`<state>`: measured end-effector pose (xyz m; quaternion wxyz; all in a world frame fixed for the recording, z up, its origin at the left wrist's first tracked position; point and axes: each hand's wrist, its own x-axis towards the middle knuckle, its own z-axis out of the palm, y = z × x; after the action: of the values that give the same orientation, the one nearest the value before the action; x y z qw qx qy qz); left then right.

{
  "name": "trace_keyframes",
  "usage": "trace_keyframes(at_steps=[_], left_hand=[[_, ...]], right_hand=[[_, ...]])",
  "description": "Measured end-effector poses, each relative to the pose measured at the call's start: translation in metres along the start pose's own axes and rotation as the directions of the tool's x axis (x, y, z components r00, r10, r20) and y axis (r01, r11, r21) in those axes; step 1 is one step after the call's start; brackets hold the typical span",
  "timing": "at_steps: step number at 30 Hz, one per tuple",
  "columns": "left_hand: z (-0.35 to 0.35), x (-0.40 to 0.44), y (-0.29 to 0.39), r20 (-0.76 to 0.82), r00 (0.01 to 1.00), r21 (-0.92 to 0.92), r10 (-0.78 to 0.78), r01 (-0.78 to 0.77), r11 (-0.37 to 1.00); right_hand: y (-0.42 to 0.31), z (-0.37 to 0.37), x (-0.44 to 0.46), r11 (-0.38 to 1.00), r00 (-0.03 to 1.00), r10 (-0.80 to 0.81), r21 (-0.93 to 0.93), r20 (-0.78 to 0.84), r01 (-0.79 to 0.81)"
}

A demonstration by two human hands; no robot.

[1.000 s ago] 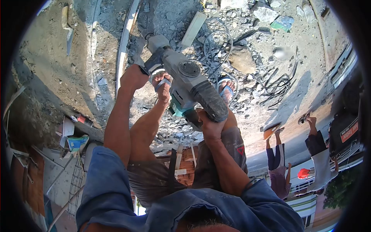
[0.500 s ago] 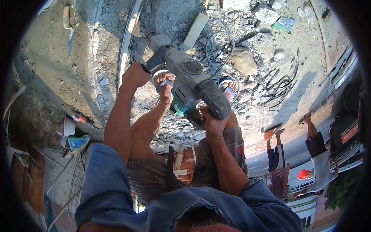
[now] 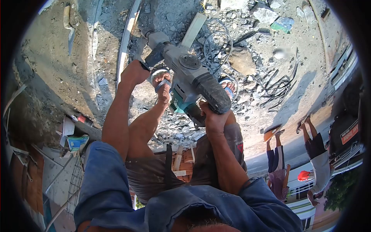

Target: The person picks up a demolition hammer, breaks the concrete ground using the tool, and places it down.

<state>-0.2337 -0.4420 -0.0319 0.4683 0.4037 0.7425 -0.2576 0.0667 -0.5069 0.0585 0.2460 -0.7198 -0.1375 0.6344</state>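
A grey and teal demolition hammer (image 3: 187, 71) spans the middle of the head view, tilted, its nose toward the upper left over broken concrete. My left hand (image 3: 135, 72) is closed around its black side handle near the nose. At the other end, my right hand (image 3: 215, 119) wraps round the rear handle, just below the dark ribbed housing. The bit end blends into the grey rubble and I cannot make out its tip. My sandalled feet stand either side of the tool, partly covered by it.
A loose cable (image 3: 218, 48) coils beside the hammer, near a wooden plank (image 3: 194, 30) and a large stone (image 3: 242, 61). Black wires (image 3: 276, 87) lie tangled to the right. A trowel (image 3: 70, 31) rests at the upper left. Two people (image 3: 317, 154) stand at the right.
The hammer and both hands shift very slightly left, with my grip the same. At the right, the farther person has changed arm and leg position.
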Motion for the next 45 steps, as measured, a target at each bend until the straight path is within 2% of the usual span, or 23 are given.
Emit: trace_keyframes(at_steps=[3,12,17,23,26,30,32,35,38,39,40,41,43,45], left_hand=[[0.002,0.002,0.000,-0.040,0.999,-0.010,0.014,-0.014,1.000],[-0.003,0.007,0.006,0.009,1.000,-0.028,0.008,-0.008,1.000],[-0.011,0.005,0.009,-0.018,1.000,0.030,-0.003,0.004,1.000],[-0.017,0.013,0.012,-0.071,0.997,0.067,-0.019,0.024,0.997],[-0.021,0.021,0.009,-0.029,0.999,0.070,0.043,-0.041,0.997],[-0.021,0.028,0.010,-0.017,1.000,0.054,-0.006,0.006,0.999],[-0.010,0.030,0.003,-0.086,0.996,0.078,-0.023,0.029,0.997],[0.006,0.014,-0.002,-0.149,0.988,0.038,-0.040,0.046,0.998],[0.009,0.001,-0.017,-0.118,0.993,0.118,0.010,0.004,0.993],[0.002,-0.011,-0.010,-0.114,0.993,0.128,-0.001,0.015,0.992],[-0.005,-0.032,0.005,-0.068,0.998,0.101,0.018,-0.012,0.995],[0.000,-0.050,0.016,-0.022,0.999,0.061,0.031,-0.030,0.998],[0.029,-0.072,0.028,-0.034,0.999,-0.001,0.005,-0.005,1.000],[0.046,-0.073,0.033,-0.096,0.995,-0.080,0.021,-0.029,0.996]], right_hand=[[-0.004,-0.001,0.004,1.000,1.000,-0.006,-0.003,0.001,0.006],[-0.019,0.000,0.012,1.000,1.000,0.011,0.001,-0.023,-0.011],[-0.014,0.004,0.012,0.999,0.999,0.031,0.018,-0.037,-0.030],[-0.019,0.013,0.025,0.985,0.994,0.095,0.149,-0.061,-0.085],[-0.021,0.011,0.035,0.993,0.996,0.068,0.105,-0.054,-0.062],[-0.022,0.011,0.039,0.995,0.998,0.048,0.089,-0.028,-0.045],[-0.018,0.010,0.036,0.994,0.998,0.068,0.085,-0.015,-0.066],[0.002,0.004,0.022,0.999,0.997,-0.008,-0.030,0.072,0.011],[0.003,-0.002,-0.017,0.999,0.998,0.028,-0.020,0.065,-0.027],[-0.010,-0.010,-0.029,0.994,0.993,0.084,-0.076,0.079,-0.078],[-0.007,-0.023,-0.038,0.992,0.991,0.105,-0.075,0.081,-0.099],[-0.006,-0.040,-0.045,0.998,0.997,0.045,-0.049,0.066,-0.041],[-0.005,-0.068,-0.051,1.000,0.999,-0.010,-0.026,0.053,0.011],[-0.003,-0.084,-0.039,0.985,0.997,0.016,-0.174,0.079,-0.002]])
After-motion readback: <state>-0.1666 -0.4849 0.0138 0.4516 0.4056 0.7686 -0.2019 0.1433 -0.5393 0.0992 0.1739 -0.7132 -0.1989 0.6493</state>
